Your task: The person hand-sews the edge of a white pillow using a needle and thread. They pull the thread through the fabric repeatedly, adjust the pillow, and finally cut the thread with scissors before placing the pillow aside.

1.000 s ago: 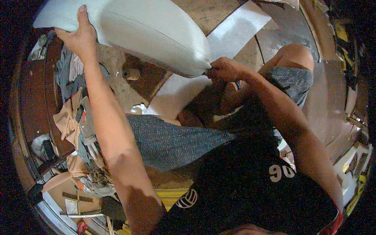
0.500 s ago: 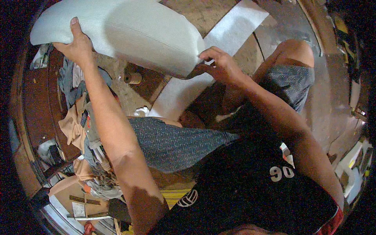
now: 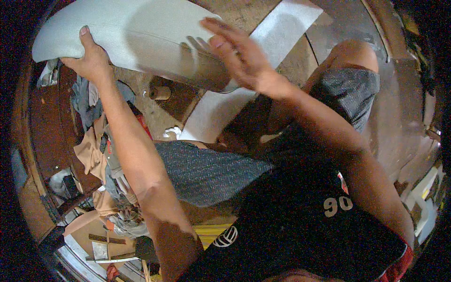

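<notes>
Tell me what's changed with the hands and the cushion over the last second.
The right hand let go of the cushion's near end, where it was pinching a second ago, and rose; it now spreads open over that end, blurred with motion. The cushion has shifted left and up in view. The left hand keeps its grip on the far edge, and the white strip on the floor lies as before.

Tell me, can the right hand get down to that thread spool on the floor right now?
Probably not directly. The right hand is open above the pale cushion, and the thread spool lies beneath the cushion, which the left hand grips at its edge.
</notes>
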{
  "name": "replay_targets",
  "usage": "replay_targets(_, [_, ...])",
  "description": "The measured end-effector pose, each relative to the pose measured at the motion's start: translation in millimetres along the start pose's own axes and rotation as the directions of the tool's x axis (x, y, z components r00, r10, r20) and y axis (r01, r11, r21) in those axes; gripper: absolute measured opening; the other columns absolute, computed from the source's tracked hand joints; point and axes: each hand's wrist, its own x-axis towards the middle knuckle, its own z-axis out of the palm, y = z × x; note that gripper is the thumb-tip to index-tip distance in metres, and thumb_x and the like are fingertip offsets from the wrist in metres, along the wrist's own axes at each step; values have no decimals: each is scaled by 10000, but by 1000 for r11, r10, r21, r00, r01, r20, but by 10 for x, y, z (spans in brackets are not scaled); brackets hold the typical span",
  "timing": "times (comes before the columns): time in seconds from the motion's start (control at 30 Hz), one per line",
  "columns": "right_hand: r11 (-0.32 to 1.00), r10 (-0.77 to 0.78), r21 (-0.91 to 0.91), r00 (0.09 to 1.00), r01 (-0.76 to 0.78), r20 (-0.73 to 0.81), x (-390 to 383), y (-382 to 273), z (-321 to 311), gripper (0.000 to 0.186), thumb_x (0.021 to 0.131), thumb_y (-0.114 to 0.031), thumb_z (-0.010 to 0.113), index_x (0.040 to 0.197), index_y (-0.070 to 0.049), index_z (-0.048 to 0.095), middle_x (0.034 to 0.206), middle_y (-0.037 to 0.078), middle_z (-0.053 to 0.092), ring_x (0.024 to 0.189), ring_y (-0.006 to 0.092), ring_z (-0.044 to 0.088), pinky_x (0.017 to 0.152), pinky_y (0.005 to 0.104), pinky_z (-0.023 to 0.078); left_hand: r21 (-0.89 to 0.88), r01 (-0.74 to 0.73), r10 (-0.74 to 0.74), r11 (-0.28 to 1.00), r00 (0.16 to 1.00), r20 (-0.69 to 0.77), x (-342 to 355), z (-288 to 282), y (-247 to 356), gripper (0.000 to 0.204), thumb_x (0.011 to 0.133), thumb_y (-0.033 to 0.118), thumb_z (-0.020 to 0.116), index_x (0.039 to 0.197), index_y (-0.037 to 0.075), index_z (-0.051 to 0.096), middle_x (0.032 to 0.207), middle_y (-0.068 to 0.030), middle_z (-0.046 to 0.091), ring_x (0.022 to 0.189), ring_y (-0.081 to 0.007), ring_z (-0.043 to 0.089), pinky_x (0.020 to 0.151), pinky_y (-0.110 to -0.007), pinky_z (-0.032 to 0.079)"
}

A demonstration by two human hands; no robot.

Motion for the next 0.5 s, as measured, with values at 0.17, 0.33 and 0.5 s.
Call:
replay_targets(0.17, [992, 97, -91, 994, -92, 44, -412, 1293, 397, 434, 1047, -282, 437, 1439, -96, 470, 1554, 273, 324, 1428, 408, 348, 1192, 495, 256, -11, 54, -54, 998, 998, 19, -152, 130, 39, 801, 860, 229, 791, 1417, -77, 303, 1352, -247, 523, 1173, -308, 558, 1037, -402, 426])
replay_targets(0.33, [941, 337, -41, 936, -335, 102, -514, 1516, 321, 589, 1062, -420, 364, 1514, -44, 342, 1579, 272, 274, 1463, 380, 286, 1212, 442, 198, 11, 57, -57, 998, 998, 21, -261, 129, 261, 819, 918, 301, 724, 1465, -87, 253, 1383, -267, 485, 1228, -321, 504, 1092, -403, 361])
replay_targets(0.5, [867, 492, 75, 870, -492, 27, -482, 1608, 278, 624, 1057, -432, 411, 1463, 42, 417, 1489, 216, 460, 1392, 282, 417, 1162, 349, 286, -8, 73, -72, 997, 994, 76, -420, 172, 285, 755, 1015, 374, 563, 1519, -73, 221, 1464, -268, 421, 1320, -293, 440, 1127, -370, 305])
